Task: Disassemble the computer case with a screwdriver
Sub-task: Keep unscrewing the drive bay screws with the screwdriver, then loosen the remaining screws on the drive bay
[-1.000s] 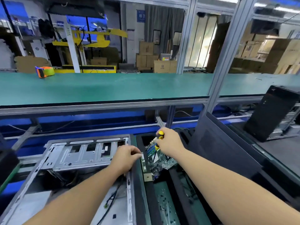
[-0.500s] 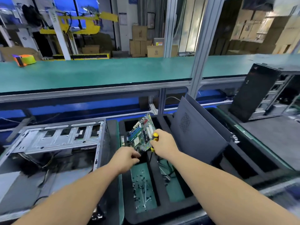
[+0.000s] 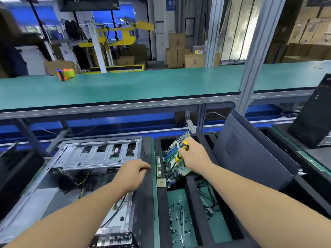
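The right hand (image 3: 194, 156) is holding the motherboard (image 3: 176, 158) together with the yellow-and-black screwdriver (image 3: 182, 149), its grip curled around both. Half a second ago the board was standing higher between both hands; now it is leaning down into the upper compartment of the black foam tray (image 3: 161, 203), and the left hand (image 3: 133, 173) is drawing away toward 9 o'clock, its grip loosely curled and holding nothing. I judge the board is out of the computer case (image 3: 93, 156), so this removal step is nearly finishing. The opened case is lying at 9 o'clock of the tray, just beside it. A memory stick (image 3: 158, 166) and a CPU chip (image 3: 161, 182) are lying on the tray's left wall, close to the board's edge. At 3 o'clock the dark side panel (image 3: 250, 154) is leaning in the tray, limiting room there. Loose screws (image 3: 179, 217) are lying in the compartment at 6 o'clock. The green counter (image 3: 125, 86) is stretching behind.
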